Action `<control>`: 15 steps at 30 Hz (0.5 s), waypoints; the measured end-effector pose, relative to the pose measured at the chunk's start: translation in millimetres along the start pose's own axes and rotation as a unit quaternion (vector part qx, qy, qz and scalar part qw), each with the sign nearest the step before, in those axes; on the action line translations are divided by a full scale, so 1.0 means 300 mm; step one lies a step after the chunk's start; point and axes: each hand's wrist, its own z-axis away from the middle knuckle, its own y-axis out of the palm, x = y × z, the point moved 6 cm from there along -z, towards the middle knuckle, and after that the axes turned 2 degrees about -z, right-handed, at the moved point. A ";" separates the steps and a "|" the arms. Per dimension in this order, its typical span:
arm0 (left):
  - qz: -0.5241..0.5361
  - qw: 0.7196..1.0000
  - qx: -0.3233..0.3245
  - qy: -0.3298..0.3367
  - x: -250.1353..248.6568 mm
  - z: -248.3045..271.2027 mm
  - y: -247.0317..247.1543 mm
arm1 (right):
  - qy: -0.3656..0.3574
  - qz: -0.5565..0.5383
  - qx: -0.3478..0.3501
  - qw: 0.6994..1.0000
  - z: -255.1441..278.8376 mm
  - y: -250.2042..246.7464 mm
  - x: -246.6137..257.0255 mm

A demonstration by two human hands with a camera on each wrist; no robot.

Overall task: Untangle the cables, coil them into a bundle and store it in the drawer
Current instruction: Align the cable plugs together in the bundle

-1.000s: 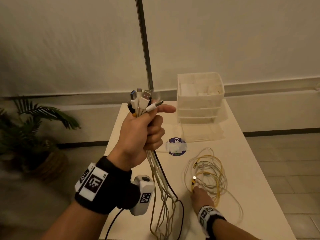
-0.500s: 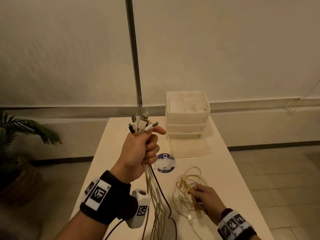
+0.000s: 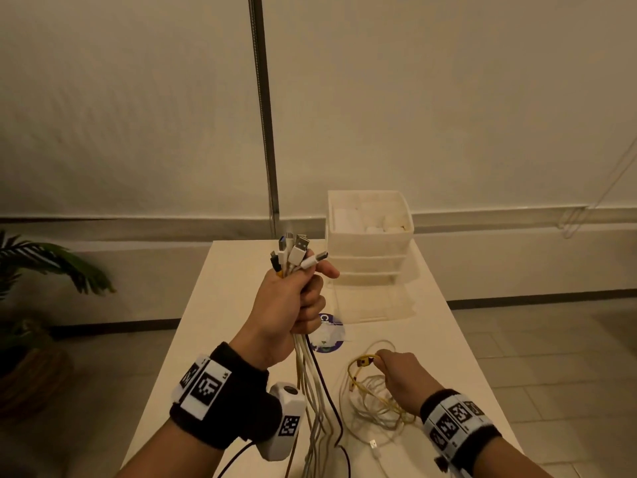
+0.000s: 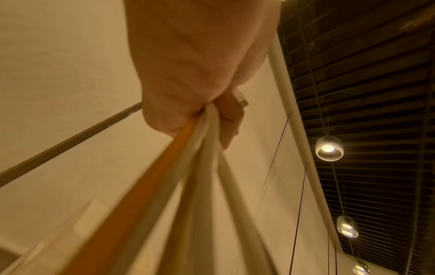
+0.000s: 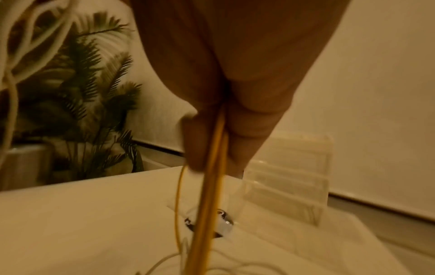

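Centrally: left hand (image 3: pixel 289 305) fisted round cable bunch (image 3: pixel 312 391), smooth white, one braided, plugs fanned upward. Right hand (image 3: pixel 401 372) pinching thin yellow cable (image 3: pixel 370 391) over loose tangle on pale table (image 3: pixel 206 322). Behind: translucent plastic drawer unit (image 3: pixel 368 243), round sticker (image 3: pixel 327 334), potted palm (image 3: pixel 41 270).

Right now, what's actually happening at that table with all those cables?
A person is sorting cables. The left hand grips a bunch of mostly white cables by their plug ends, held upright above the white table, the cords hanging down. The right hand pinches a thin yellow cable out of a loose white-and-yellow tangle lying on the table. The white plastic drawer unit at the far end has its bottom drawer pulled out. Nothing is coiled yet.
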 end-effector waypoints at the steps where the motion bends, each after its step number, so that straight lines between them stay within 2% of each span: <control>1: 0.000 1.000 -0.001 -0.001 0.001 0.000 -0.002 | -0.005 0.004 0.008 1.000 -0.001 -0.005 0.005; 3: 0.003 1.000 -0.002 -0.003 0.003 0.001 -0.008 | -0.022 0.025 0.000 0.999 0.011 -0.027 0.019; 5: 0.002 1.000 -0.006 -0.005 0.003 0.000 -0.014 | -0.024 0.144 -0.016 0.989 0.024 -0.066 0.033; 7: -0.009 1.000 -0.006 -0.008 0.004 0.002 -0.012 | -0.010 0.234 0.005 0.972 0.034 -0.097 0.047; 8: -0.013 1.000 -0.005 -0.007 0.005 0.002 -0.009 | -0.005 0.204 0.014 0.979 0.038 -0.112 0.055; 9: -0.014 1.000 -0.005 -0.005 0.004 -0.001 -0.006 | 0.001 0.105 0.016 0.994 0.045 -0.140 0.071; 10: -0.014 1.000 -0.007 -0.001 0.003 -0.004 -0.004 | 0.023 -0.063 0.013 0.998 0.053 -0.170 0.080; 11: -0.015 1.000 -0.012 0.001 0.003 -0.006 -0.003 | 0.054 -0.266 0.010 0.962 0.072 -0.199 0.090; 12: -0.013 1.000 -0.018 0.002 0.004 -0.009 -0.003 | 0.069 -0.452 0.004 0.890 0.095 -0.230 0.109; 13: -0.008 1.000 -0.024 0.002 0.007 -0.012 -0.005 | 0.065 -0.589 -0.002 0.806 0.124 -0.263 0.139; 14: 0.001 1.000 -0.028 0.001 0.009 -0.016 -0.004 | 0.039 -0.673 -0.009 0.739 0.160 -0.303 0.183; 15: 0.012 0.999 -0.030 -0.001 0.010 -0.019 0.000 | -0.001 -0.706 -0.020 0.708 0.192 -0.341 0.233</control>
